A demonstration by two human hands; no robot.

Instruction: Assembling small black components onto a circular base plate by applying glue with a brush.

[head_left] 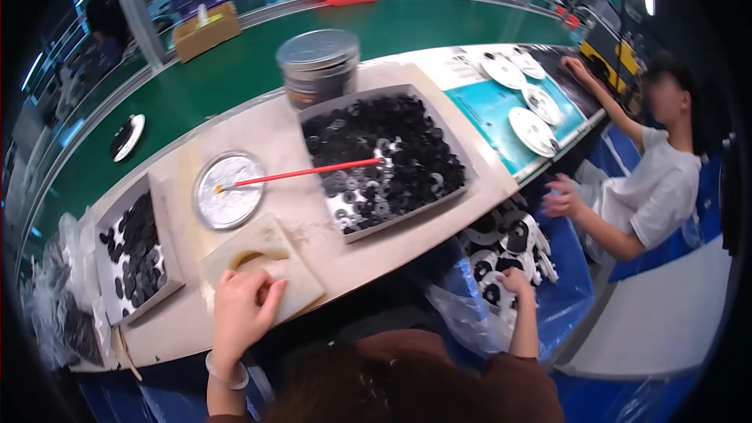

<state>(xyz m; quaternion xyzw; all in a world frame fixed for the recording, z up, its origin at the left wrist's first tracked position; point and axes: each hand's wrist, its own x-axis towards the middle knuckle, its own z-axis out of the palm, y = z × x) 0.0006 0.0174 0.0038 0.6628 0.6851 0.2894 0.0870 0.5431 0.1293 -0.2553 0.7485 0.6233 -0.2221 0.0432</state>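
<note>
Fingers of the left hand [239, 309] curl down on a pale foam pad [266, 266] at the near edge of the counter [274, 129]; whether they pinch anything small, I cannot tell. The right hand [517, 282] reaches off the counter into a blue bin [568, 298] of black-and-white round parts [505, 239], its grip closed around one.

Just beyond the left grip lies a round metal dish [228, 189] with a red-handled brush [301, 173] propped across to the big tray of black washers [392, 160]. Risk as I judge it: a careless lift of that hand could knock the brush and roll it off, or push the pad over the edge. Left of it, a smaller tray of washers [137, 254] could spill.
</note>
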